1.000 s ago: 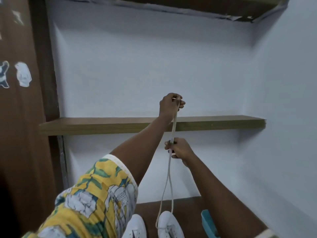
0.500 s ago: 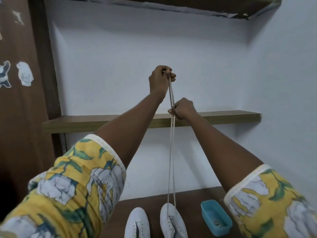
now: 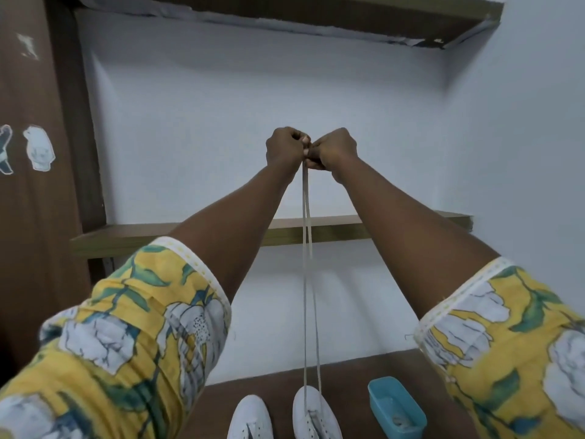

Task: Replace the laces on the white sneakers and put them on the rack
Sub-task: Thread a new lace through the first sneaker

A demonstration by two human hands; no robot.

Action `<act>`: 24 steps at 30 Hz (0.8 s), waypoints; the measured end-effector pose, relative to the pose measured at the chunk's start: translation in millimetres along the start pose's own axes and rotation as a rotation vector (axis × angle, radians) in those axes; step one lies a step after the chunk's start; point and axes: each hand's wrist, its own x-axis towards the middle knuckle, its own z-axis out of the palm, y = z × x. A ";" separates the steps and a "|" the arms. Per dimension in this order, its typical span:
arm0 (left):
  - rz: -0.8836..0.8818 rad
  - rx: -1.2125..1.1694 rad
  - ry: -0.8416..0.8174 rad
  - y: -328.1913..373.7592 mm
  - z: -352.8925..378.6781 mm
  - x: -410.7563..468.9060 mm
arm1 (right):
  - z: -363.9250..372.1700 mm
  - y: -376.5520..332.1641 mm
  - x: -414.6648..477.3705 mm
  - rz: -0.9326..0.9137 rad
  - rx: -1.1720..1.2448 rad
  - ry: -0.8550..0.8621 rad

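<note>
Two white sneakers stand side by side on the brown surface at the bottom, the left sneaker [image 3: 250, 418] and the right sneaker [image 3: 313, 413]. A white lace [image 3: 306, 280] runs as two strands straight up from the right sneaker. My left hand [image 3: 283, 150] and my right hand [image 3: 334, 150] are raised high, knuckles together, and both pinch the top ends of the lace. The lace ends are hidden inside my fingers.
A blue plastic tub [image 3: 395, 407] with something pale inside sits right of the sneakers. A wooden rack shelf [image 3: 126, 239] crosses the white wall at mid-height and another shelf [image 3: 380, 17] runs above. A brown panel [image 3: 28, 217] with stickers stands left.
My right hand slid up the lace from below the shelf to meet my left hand. Both hands rose, pulling the two strands taut and even.
</note>
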 end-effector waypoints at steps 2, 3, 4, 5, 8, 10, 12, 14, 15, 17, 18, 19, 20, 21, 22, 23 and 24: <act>-0.004 -0.010 -0.028 -0.3 -1.0 4.0 | -2.2 -0.7 2.7 0.012 0.026 -0.026; -0.012 -0.013 -0.035 -0.7 -1.9 5.5 | -3.3 0.6 3.8 0.029 0.052 -0.040; -0.017 -0.012 -0.040 -1.2 -3.0 7.0 | -4.2 2.5 4.6 0.049 0.084 -0.057; -0.021 -0.012 -0.048 -2.2 -3.7 8.2 | -5.2 4.3 4.5 0.065 0.117 -0.074; -0.040 -0.057 -0.076 -3.5 -5.6 6.9 | -6.9 11.5 4.6 0.093 0.188 -0.089; -0.058 -0.090 -0.060 -3.6 -6.1 6.0 | -6.2 15.4 5.0 0.111 0.214 -0.074; -0.076 -0.110 -0.020 -4.0 -5.1 7.1 | -4.7 16.0 6.4 0.120 0.218 -0.058; -0.080 -0.105 0.010 -3.6 -3.6 8.9 | -4.5 13.8 8.0 0.109 0.186 -0.038; -0.077 -0.096 0.017 -3.2 -3.3 9.6 | -4.5 12.7 9.1 0.098 0.157 -0.028; -0.064 -0.081 0.023 -2.7 -3.5 11.6 | -4.5 11.2 11.2 0.082 0.103 -0.019; -0.055 -0.077 0.024 -2.5 -3.6 12.3 | -4.1 10.8 11.9 0.079 0.086 -0.023; -0.048 -0.074 0.024 -2.3 -3.3 12.5 | -3.6 10.6 12.2 0.077 0.074 -0.032; -0.041 -0.072 0.025 -2.2 -2.6 12.4 | -3.0 10.6 12.7 0.077 0.064 -0.045; -0.034 -0.071 0.026 -2.1 -2.0 12.2 | -2.3 10.5 12.6 0.077 0.056 -0.059; -0.029 -0.070 0.027 -2.0 -1.3 12.0 | -1.4 10.7 12.4 0.078 0.052 -0.070; -0.024 -0.070 0.028 -1.9 -1.0 12.3 | -0.6 10.7 11.8 0.078 0.053 -0.075; -0.019 -0.071 0.031 -1.9 -0.9 13.2 | -0.5 10.3 11.6 0.077 0.057 -0.077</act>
